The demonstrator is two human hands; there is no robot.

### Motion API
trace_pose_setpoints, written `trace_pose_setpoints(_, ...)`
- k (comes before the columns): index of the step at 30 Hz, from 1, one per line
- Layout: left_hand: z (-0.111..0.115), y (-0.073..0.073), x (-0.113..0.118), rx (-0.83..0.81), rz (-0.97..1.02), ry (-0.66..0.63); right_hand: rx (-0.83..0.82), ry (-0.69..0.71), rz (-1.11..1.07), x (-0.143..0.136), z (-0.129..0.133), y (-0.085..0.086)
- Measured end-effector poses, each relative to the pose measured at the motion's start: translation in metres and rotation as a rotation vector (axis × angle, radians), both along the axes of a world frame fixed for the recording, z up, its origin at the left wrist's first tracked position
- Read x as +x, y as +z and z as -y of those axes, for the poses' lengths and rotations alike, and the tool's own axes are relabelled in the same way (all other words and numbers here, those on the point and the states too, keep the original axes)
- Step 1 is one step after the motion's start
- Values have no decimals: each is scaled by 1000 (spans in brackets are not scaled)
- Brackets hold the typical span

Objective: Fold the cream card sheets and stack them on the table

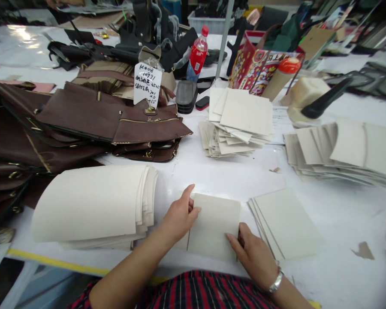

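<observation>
A pale off-white rectangular sheet (215, 223) lies in front of me on the white table, with the edge of another pale piece showing under its left side. My left hand (182, 213) grips its left edge, thumb on top, index finger stretched forward and the other fingers curled. At the right edge, my right hand (254, 253) is closed with the thumb on top and the fingers partly hidden beneath. Just right of that hand sits a small fanned stack of similar sheets (286, 223). To the left rests a pile of large curved pale sheets (93, 204).
Brown leather bag pieces (83, 113) cover the left side, with a handwritten card (147, 86) behind. A pile of small pale pieces (244, 113) stands beyond my hands; curved pieces (366, 146) lie at right. Further back are a red-labelled bottle (197, 56), a metal pole (225, 38) and a brush (324, 98).
</observation>
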State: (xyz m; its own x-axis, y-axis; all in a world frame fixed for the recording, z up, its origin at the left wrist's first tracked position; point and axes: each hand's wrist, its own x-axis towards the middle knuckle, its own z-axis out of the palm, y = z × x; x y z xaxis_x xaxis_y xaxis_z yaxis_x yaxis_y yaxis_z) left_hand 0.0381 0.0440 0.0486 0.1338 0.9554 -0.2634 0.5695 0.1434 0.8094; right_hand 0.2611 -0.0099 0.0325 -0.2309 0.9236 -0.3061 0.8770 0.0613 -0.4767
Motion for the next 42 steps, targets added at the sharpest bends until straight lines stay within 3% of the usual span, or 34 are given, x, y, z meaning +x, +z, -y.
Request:
trace_pose_setpoints(4, 14, -14, 4, 190, -145, 24, -9, -14, 12, -3, -4, -1)
trace_pose_setpoints(10, 24, -28, -3, 291, -89, 69, -29, -9, 29, -3, -10, -5)
trace_pose_setpoints(16, 34, -37, -5, 515, -197, -49, -78, 12, 30, -1, -14, -6)
trace_pose_setpoints(27, 31, -34, -1, 544, -384, -261, -42, 50, 24, -1, -16, -9)
trace_pose_setpoints(37, 32, -43, 1, 662, -448, -307, -143, -15, 62, -4, -25, 10)
trace_pose_setpoints(42, 27, -46, 1, 731, -450, -315, -97, 16, 188, -2, -26, 8)
